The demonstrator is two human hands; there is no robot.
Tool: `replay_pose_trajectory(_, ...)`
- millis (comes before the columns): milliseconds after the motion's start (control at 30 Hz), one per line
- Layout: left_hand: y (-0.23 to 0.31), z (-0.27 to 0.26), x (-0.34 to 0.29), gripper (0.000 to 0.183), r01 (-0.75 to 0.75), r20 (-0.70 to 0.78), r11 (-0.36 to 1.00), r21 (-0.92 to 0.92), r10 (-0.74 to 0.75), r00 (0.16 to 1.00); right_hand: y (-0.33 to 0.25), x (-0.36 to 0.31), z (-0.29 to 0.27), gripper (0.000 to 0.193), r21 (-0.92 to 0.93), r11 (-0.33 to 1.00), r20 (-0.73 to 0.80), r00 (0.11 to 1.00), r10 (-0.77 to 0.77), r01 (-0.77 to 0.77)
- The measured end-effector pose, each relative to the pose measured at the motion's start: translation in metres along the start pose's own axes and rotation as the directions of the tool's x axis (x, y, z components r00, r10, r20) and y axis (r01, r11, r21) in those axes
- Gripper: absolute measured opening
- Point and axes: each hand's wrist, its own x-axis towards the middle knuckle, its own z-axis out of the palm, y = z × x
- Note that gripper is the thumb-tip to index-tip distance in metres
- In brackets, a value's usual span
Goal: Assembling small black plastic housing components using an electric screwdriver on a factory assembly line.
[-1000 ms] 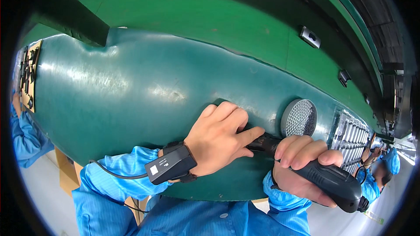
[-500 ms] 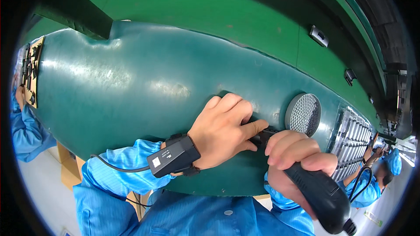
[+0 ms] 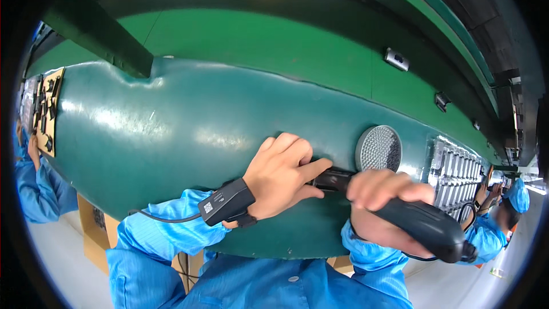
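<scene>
My left hand (image 3: pixel 280 174) is closed on a small black part (image 3: pixel 326 181), pinched between its index finger and thumb just over the green mat. Most of that part lies behind my fingers. My right hand (image 3: pixel 386 197) wraps around a black electric screwdriver (image 3: pixel 426 224), slightly blurred. The tool lies at a shallow slant, its back end toward the lower right and its front end toward the black part. I cannot tell whether the tip is touching the part. Just beyond my right hand stands a round grey dish (image 3: pixel 358 158) full of tiny grey pieces.
At the right is a clear plastic tray (image 3: pixel 433 163) with rows of pale parts. A board (image 3: pixel 58 94) bearing black parts lies far left, by a co-worker's hand (image 3: pixel 33 147). Another co-worker (image 3: pixel 494 229) sits at right. A green post (image 3: pixel 114 40) rises at the back left.
The screwdriver has tipped from a steep slant to a flatter one, its back end rising. Both hands have shifted slightly left in the picture, still holding their things. The view itself has moved too.
</scene>
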Motion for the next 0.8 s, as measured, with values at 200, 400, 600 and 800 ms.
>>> replay_pose_trajectory(200, 0.004, -0.004, 0.002, 0.061, -0.05, 0.033, 0.999, 0.014, 0.05, 0.998, -0.055, 0.028, -0.067, 0.086, -0.121, 0.986, -0.054, 0.991, -0.121, 0.114)
replay_pose_trajectory(400, 0.009, -0.008, 0.007, 0.071, -0.036, 0.058, 0.998, 0.041, 0.034, 0.998, -0.044, 0.018, -0.099, 0.089, -0.163, 0.981, -0.287, 0.947, -0.146, 0.103)
replay_pose_trajectory(600, 0.012, -0.011, 0.01, 0.063, -0.049, 0.124, 0.995, 0.09, 0.037, 0.992, -0.036, 0.027, -0.1, 0.09, -0.241, 0.958, -0.288, 0.932, -0.222, 0.154)
replay_pose_trajectory(800, 0.005, -0.014, 0.007, 0.061, -0.025, 0.138, 0.992, 0.122, 0.008, 0.99, -0.016, 0.031, -0.096, 0.093, -0.229, 0.964, -0.269, 0.943, -0.195, 0.134)
